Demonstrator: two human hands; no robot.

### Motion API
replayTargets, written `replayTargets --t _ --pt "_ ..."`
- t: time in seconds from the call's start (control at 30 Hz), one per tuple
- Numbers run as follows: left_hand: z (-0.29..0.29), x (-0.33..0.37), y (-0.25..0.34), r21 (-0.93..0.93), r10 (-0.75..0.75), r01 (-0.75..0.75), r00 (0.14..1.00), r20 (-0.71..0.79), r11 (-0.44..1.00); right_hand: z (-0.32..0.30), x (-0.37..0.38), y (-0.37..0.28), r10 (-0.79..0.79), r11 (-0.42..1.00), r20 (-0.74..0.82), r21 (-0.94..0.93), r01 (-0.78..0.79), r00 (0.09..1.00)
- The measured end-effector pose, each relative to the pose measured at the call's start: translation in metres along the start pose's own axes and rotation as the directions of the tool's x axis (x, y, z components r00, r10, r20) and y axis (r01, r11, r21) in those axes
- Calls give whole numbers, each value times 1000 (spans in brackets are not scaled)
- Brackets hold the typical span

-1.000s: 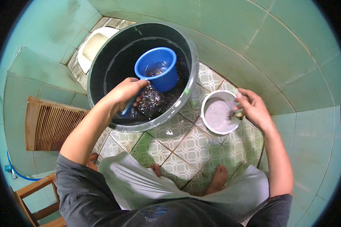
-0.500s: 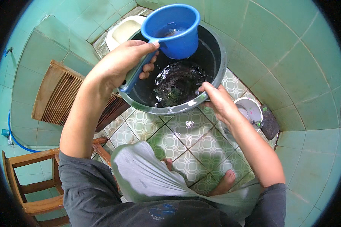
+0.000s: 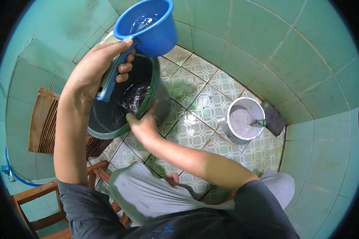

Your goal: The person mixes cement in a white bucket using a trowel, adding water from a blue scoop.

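Observation:
A blue plastic water dipper (image 3: 159,38) with some clear water in it is held up by its handle in my left hand (image 3: 107,65), the fingers wrapped round the grip. Below it stands a large dark bucket (image 3: 161,89), tilted toward the left, with a little water (image 3: 136,95) at its bottom. The near right rim of this bucket is in my right hand (image 3: 145,123), thumb inside and the other fingers mostly out of sight against the outer wall.
A small white pail (image 3: 230,123) holding something greyish stands on the tiled floor (image 3: 195,103) at the right, beside a dark block (image 3: 273,118). A slatted wooden board (image 3: 44,123) leans at the left. A wooden chair (image 3: 36,197) stands near my left elbow.
Both hands have moved left. The large bucket has shifted left and tipped over to that side, with my right hand still on its rim. The dipper has moved up and left.

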State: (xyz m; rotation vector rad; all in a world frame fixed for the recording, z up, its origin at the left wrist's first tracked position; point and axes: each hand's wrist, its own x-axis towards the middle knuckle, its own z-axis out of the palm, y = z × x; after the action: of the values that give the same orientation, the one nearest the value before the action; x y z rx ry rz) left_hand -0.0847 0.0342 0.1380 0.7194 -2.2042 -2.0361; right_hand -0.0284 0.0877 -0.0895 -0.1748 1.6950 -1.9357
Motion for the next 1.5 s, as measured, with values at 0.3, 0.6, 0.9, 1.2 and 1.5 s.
replayTargets --t 0.3,0.6,0.9,1.2,1.5 --pt "21 3 -19 -99 14 -4 995 102 995 6 -30 -1 89 983 256 -179 -43 963" --pt "57 -11 -70 -128 -75 94 986 146 987 -215 47 -65 476 852 372 -419 -313 797" --pt "91 -35 -136 287 -138 120 989 44 950 -269 52 -85 341 935 144 52 -351 929" --pt "128 -36 -164 579 149 -199 980 133 790 -309 72 -62 410 859 172 258 -443 896" --pt "166 -27 -157 628 145 -256 964 223 735 -331 65 -48 449 855 -13 296 -425 894"
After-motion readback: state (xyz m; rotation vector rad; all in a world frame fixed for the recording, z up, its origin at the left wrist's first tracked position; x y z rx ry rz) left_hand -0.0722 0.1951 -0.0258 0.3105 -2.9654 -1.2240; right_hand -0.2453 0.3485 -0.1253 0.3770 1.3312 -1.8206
